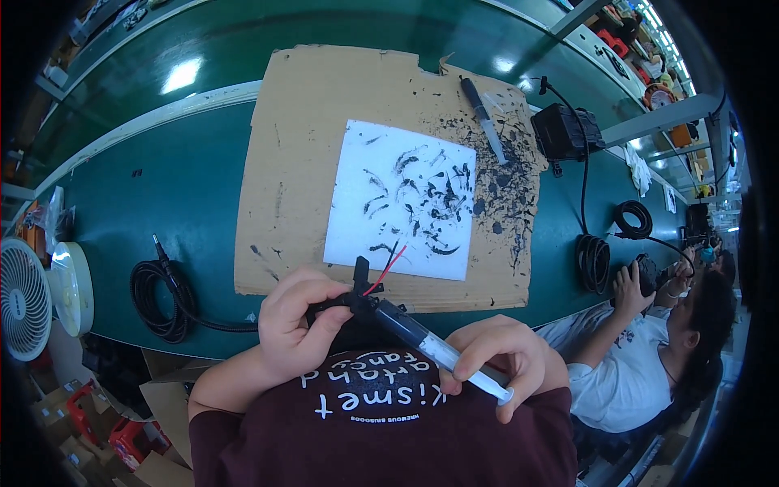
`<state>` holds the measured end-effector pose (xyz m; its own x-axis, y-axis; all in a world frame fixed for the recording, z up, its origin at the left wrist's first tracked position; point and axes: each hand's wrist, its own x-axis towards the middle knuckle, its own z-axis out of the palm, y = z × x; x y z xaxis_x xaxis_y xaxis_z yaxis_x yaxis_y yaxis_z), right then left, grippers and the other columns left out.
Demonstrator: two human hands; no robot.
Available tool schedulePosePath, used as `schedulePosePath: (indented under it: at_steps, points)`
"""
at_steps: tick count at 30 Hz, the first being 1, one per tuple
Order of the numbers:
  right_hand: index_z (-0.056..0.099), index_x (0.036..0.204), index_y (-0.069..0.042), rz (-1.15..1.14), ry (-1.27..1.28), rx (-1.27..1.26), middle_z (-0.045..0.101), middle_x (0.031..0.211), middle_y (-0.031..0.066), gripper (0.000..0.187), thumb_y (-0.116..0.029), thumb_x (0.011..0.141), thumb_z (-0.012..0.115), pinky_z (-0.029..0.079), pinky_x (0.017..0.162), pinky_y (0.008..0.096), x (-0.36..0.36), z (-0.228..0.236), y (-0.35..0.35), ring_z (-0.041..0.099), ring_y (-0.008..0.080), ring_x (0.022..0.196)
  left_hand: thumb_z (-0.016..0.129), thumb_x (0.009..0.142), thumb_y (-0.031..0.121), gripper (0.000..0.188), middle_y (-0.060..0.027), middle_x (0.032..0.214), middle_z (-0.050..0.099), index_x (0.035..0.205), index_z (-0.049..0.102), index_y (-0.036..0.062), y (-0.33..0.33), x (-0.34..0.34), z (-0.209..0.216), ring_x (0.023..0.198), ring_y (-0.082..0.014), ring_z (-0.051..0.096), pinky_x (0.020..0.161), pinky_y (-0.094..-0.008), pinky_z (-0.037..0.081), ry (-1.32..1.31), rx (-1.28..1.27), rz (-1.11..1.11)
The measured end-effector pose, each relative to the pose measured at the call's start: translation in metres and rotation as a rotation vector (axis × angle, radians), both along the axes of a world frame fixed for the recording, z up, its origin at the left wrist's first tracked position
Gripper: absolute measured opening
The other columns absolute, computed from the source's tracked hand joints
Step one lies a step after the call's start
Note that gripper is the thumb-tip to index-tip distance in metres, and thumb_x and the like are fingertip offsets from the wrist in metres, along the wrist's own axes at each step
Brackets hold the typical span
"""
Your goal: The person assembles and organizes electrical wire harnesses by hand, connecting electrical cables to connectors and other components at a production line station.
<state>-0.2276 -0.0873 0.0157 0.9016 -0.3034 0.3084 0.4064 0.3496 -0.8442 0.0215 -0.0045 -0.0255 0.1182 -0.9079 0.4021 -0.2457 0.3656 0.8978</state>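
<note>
Pinched in my left hand (294,323) is a small black plastic part (361,284) with a thin red wire (391,265) and a black wire sticking out of it. A black cable (223,326) runs from that hand to a coil on its left. My right hand (507,357) is closed on a clear syringe (438,351) holding black paste, its plunger end by my fingers. The syringe's front end meets the black part; its very tip cannot be made out. Beyond my hands, a white foam sheet (345,211) carries many black smears.
Under the foam lies a cardboard sheet (288,146), its right side spotted with black. Another syringe (483,118) rests there. A black box (568,131) and coiled cable (593,264) stand right of it. At left is a white fan (24,299). A co-worker (625,365) sits at right.
</note>
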Motion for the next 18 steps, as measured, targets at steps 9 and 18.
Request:
schedulePosePath:
  at_steps: [9,18]
  points:
    - [0.051,0.116,0.009,0.015,-0.025,-0.018,0.059,0.100,0.0202,0.059,-0.022,0.073,0.078,0.045,0.069,0.0329,0.000,-0.001,0.000,0.057,0.0244,0.079,0.059,0.086,0.010,0.012,-0.0090,0.076,0.057,0.090,0.059,-0.0012,0.002,-0.001,0.004,0.063,-0.0196,0.053,0.058,-0.0280,0.041,-0.011,0.033,-0.041]
    - [0.051,0.119,-0.001,-0.089,0.453,-0.407,0.059,0.101,0.0132,0.057,-0.023,0.072,0.076,0.046,0.074,0.0324,-0.012,-0.006,-0.021,0.058,0.0235,0.084,0.046,0.095,0.015,0.020,-0.0053,0.077,0.055,0.108,0.052,0.0000,0.019,0.025,0.014,0.053,-0.0060,0.044,0.048,-0.0181,0.036,0.498,0.198,-0.003]
